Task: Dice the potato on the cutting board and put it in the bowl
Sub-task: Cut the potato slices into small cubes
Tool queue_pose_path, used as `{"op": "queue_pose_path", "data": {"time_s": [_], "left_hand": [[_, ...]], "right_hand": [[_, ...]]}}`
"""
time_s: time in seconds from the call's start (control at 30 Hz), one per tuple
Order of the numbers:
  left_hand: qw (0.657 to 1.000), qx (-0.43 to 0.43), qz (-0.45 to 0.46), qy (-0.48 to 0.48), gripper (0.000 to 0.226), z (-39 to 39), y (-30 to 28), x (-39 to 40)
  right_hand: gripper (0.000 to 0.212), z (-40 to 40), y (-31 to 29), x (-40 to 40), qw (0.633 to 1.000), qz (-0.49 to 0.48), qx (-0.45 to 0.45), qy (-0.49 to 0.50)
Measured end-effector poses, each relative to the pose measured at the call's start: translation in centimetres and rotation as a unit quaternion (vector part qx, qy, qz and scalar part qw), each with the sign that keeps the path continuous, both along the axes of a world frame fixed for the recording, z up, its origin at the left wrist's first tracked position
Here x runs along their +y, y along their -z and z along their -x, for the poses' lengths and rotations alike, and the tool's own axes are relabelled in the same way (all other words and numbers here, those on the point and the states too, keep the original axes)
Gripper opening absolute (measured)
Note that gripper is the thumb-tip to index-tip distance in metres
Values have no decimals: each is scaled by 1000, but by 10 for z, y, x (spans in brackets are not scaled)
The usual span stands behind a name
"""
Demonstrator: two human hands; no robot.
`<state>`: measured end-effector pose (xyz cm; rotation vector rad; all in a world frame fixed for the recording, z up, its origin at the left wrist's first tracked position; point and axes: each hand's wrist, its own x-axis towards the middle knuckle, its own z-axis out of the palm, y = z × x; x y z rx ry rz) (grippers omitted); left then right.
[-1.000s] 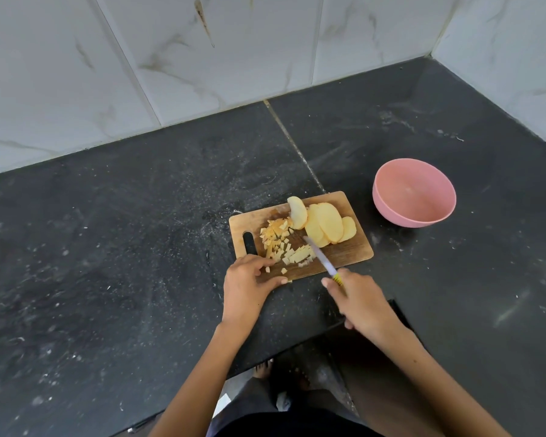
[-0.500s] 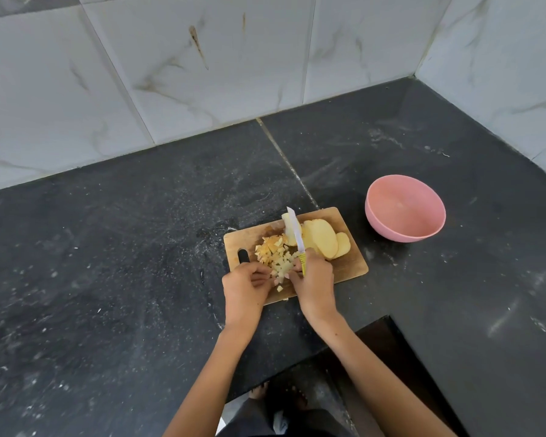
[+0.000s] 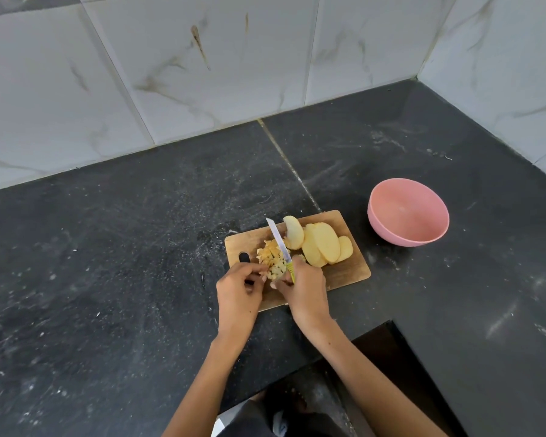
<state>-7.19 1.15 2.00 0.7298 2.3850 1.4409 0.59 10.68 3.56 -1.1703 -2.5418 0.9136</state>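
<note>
Dicing is partway done. On the small wooden cutting board [image 3: 344, 266], near the desk's front edge, a heap of pale diced potato pieces [image 3: 273, 261] lies by the handle hole, with several uncut yellow potato slices [image 3: 323, 249] fanned toward the board's right end. The right hand [image 3: 306, 290] has its grip curled round the green-handled knife [image 3: 281, 246], blade pointing away over the dice. The left hand [image 3: 238, 290] pinches at the heap's near edge. Next, probably, the dice must be gathered and carried to the pink round bowl [image 3: 408, 212], which stands empty, right of the board. The desk [image 3: 108, 263] is dark speckled stone under white marbled wall tiles [image 3: 202, 58].
</note>
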Motion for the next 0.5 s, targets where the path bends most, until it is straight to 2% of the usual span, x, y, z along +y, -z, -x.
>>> {"op": "queue_pose_path", "data": {"time_s": [0.07, 0.23, 0.37, 0.5], "left_hand": [[1000, 1, -1, 4, 33, 1, 1, -1], [1000, 28, 0, 11, 30, 5, -1, 0], [998, 63, 9, 25, 23, 15, -5, 15], [993, 96, 22, 70, 17, 29, -12, 40]], "right_hand": [[33, 2, 0, 5, 1000, 0, 20, 9], [10, -25, 3, 20, 993, 3, 68, 101], [20, -16, 8, 11, 995, 5, 31, 90], [23, -3, 9, 14, 994, 33, 40, 95]]}}
